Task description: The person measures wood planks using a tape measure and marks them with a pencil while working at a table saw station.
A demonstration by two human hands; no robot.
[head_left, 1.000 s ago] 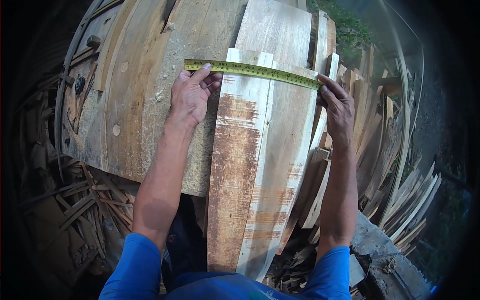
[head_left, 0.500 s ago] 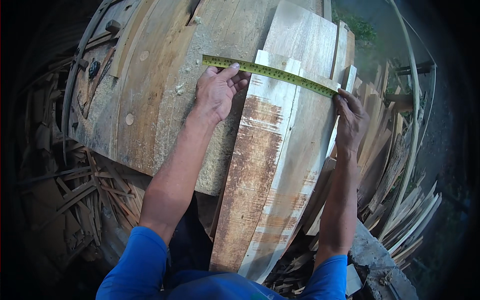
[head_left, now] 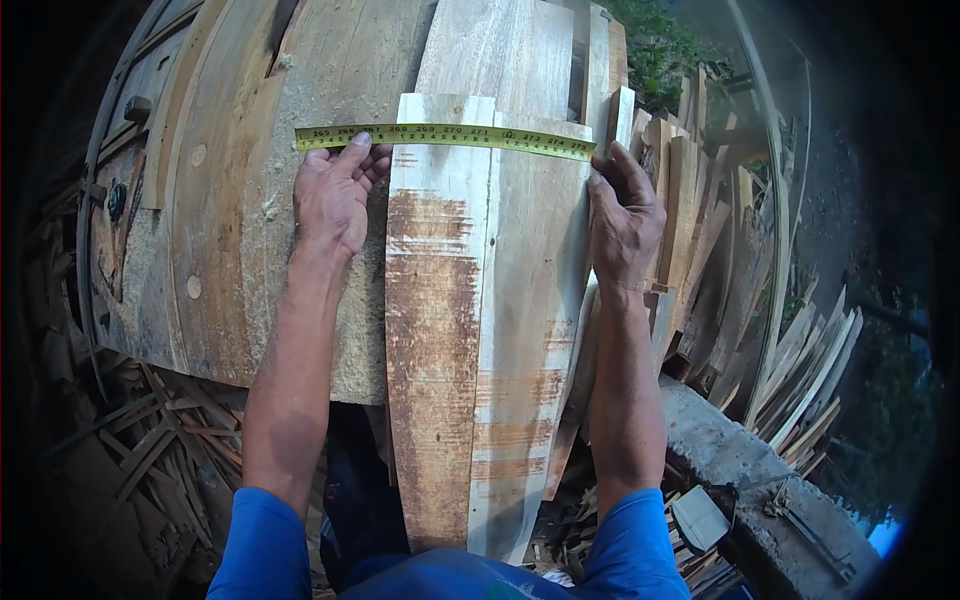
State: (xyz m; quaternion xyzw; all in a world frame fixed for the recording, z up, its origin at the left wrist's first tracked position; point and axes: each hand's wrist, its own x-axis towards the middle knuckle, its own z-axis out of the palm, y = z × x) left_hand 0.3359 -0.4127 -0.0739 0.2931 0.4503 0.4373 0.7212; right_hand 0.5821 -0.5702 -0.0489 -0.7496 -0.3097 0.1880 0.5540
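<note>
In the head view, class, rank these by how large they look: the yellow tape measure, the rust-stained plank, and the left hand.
1. Rust-stained plank
2. Yellow tape measure: longer than the hand but far thinner, so this place is unsure
3. Left hand

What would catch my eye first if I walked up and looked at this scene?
Probably the yellow measuring tape stretched across two pale, rust-stained boards in the middle, pinned by the left hand and the right hand at either end. Heaps of wood offcuts crowd the right side.
</note>
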